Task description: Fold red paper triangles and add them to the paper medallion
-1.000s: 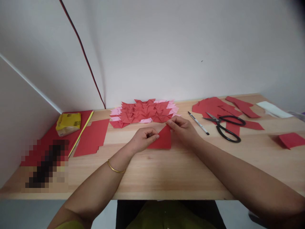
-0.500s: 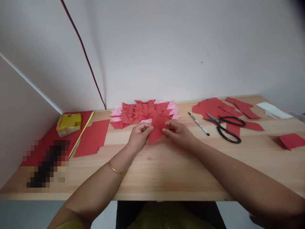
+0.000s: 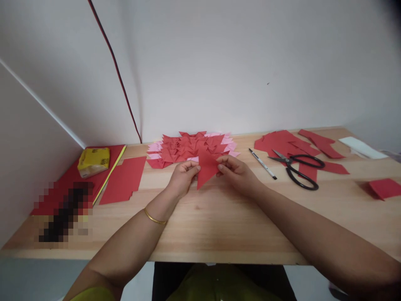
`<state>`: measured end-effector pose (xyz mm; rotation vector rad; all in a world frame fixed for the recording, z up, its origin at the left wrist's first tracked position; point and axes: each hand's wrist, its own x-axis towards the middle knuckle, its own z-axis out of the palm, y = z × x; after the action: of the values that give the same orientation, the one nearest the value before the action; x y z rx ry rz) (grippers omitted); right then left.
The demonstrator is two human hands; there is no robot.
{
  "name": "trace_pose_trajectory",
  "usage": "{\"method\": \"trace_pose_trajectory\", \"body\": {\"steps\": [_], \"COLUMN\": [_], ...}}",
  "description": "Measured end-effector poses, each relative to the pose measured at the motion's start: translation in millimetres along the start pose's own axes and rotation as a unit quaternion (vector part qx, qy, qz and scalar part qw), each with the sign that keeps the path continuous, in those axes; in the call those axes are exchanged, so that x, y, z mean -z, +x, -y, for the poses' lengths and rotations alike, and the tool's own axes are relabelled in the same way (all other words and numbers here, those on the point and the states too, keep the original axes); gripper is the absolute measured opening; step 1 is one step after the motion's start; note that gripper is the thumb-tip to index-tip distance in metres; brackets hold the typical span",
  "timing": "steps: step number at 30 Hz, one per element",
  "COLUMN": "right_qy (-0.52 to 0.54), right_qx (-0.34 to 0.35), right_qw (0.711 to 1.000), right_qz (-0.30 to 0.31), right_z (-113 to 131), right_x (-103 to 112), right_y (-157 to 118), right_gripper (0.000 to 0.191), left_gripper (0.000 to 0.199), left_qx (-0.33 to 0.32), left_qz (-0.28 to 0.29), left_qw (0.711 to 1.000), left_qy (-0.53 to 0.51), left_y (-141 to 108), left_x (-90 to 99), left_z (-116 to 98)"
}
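Note:
Between my hands a piece of red paper [image 3: 206, 169] is held up above the wooden table, one pointed corner hanging down. My left hand [image 3: 184, 177] pinches its left edge between thumb and fingers. On the other side, my right hand [image 3: 234, 172] has thumb and fingers closed at the right corner. Just behind the paper lies a pile of folded red and pink paper pieces [image 3: 191, 146], partly covered by the held sheet. Whether the held paper has several layers, I cannot tell.
Right of my hands lie a pen [image 3: 263, 164], black-handled scissors [image 3: 296, 167], red paper scraps [image 3: 282, 142], a white strip [image 3: 361, 147] and a red paper square [image 3: 385, 188]. At left are red sheets [image 3: 123, 179], a yellow packet [image 3: 94, 161] and a blurred dark object [image 3: 64, 215].
The held paper looks narrower, its right side now a slanting edge down to the lower point. My right thumb has shifted slightly along that side. The whole view has moved a little.

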<state>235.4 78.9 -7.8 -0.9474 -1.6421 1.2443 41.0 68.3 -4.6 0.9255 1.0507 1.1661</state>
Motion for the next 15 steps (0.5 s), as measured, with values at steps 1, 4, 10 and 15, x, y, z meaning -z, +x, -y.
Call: {"method": "trace_pose_trajectory", "body": {"steps": [1, 4, 10, 15], "right_qy": [-0.001, 0.005, 0.016, 0.011], "right_qx": [0.000, 0.006, 0.003, 0.028], "right_qw": [1.000, 1.000, 0.998, 0.995], "right_qz": [0.001, -0.013, -0.063, -0.097], "right_z": [-0.7, -3.5, -5.9, 1.5], "right_x": [0.6, 3.1, 3.4, -5.4], "right_y": [0.0, 0.9, 3.2, 0.0], "right_gripper": [0.022, 0.025, 0.023, 0.025], "left_gripper": [0.021, 0.023, 0.027, 0.033], "left_qx": [0.000, -0.003, 0.001, 0.014], "left_qz": [0.002, 0.040, 0.135, 0.167], "left_qw": [1.000, 0.999, 0.988, 0.983], "left_qy": [-0.002, 0.014, 0.078, 0.068], "left_y": [0.2, 0.0, -4.2, -10.4], "left_x": [0.7, 3.0, 3.7, -5.4], "left_z": [-0.2, -0.6, -5.4, -4.8]}}
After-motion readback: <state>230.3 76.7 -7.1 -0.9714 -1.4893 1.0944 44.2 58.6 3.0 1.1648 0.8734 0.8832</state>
